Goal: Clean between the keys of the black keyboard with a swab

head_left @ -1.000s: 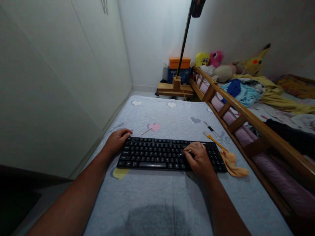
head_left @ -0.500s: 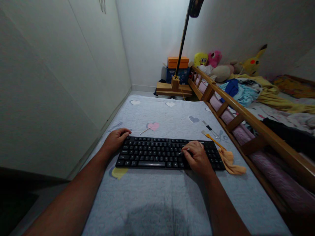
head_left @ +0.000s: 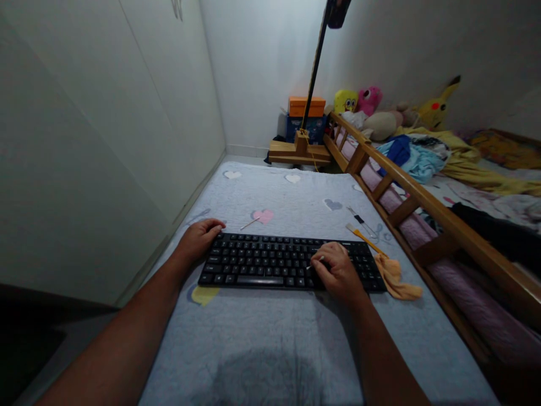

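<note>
Tilting slightly steeper: cotton swab [head_left: 310, 267] | right hand [head_left: 336, 268]: grip pinched closed on swab, just right of centre over keyboard [head_left: 253, 262] | left hand [head_left: 200, 239]: curled at far-left corner, hold unclear | keyboard: unmoved, flat on patterned cloth [head_left: 236, 321]; swabbing stays local.

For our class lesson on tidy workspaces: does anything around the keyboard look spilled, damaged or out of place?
Nothing looks spilled or damaged around the keyboard. The orange cloth looks slightly untidy, lying crumpled by the keyboard's right end, and fabrics are heaped loosely beyond the wooden rail.
</note>
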`<move>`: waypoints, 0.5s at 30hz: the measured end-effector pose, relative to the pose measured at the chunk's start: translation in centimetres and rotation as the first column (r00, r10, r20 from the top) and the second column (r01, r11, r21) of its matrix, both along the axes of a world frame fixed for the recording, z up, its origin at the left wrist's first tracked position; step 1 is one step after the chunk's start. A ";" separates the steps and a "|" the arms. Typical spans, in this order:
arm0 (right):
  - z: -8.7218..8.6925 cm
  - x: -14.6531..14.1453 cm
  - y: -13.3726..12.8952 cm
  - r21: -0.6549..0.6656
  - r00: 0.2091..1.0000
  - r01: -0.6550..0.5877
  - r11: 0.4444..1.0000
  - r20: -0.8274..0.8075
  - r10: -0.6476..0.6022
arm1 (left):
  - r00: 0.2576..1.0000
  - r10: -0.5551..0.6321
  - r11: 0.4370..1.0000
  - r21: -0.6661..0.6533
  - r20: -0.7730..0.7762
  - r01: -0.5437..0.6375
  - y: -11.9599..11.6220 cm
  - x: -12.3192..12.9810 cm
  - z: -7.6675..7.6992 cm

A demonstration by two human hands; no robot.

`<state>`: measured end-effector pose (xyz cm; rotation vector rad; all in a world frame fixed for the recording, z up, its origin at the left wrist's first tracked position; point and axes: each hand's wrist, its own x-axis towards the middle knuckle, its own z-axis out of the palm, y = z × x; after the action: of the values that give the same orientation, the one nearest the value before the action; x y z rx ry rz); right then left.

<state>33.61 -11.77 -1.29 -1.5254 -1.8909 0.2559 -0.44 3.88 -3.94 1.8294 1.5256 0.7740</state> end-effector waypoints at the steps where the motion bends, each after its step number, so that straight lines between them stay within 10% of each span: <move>1: 0.0 -0.1 0.0 0.002 1.000 -0.003 1.000 -0.004 0.003 | 1.000 -0.003 1.000 -0.002 0.003 0.003 0.0 0.0 0.0; 15: 0.2 -0.7 0.0 -0.007 1.000 -0.022 1.000 -0.002 0.022 | 1.000 -0.008 1.000 -0.004 0.014 0.008 0.3 -0.3 -0.6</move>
<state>32.88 -11.78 -1.14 -1.5095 -1.9082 0.2740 -0.74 4.16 -4.56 1.8222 1.5098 0.7773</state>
